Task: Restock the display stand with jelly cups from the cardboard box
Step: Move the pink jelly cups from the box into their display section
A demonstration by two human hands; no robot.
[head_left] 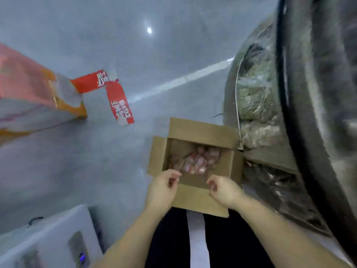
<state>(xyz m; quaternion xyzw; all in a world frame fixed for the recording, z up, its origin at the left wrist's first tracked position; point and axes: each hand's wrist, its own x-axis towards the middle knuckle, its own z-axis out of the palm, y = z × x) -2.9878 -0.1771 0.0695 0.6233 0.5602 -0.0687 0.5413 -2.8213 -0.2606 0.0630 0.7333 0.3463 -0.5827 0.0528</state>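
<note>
An open cardboard box (195, 161) is seen on a grey floor (116, 151), its four flaps folded outward. A heap of pink jelly cups (197, 161) lies at the bottom, toward the far right corner. Both hands are held over the near edge of the box: the left hand (163, 187) at the near left corner, the right hand (222, 188) over the near flap. The fingers of each are loosely curled and nothing is held in either, though the blur hides finer detail. Just beside the box on the right, a large round display stand (270, 113) with a dark rim is pictured, its contents too smeared to name. Red printed cardboard strips (116, 97) lie on the floor beyond, well apart from the box, next to an orange and white carton (36, 97). A white device (58, 238) sits at lower left.
</note>
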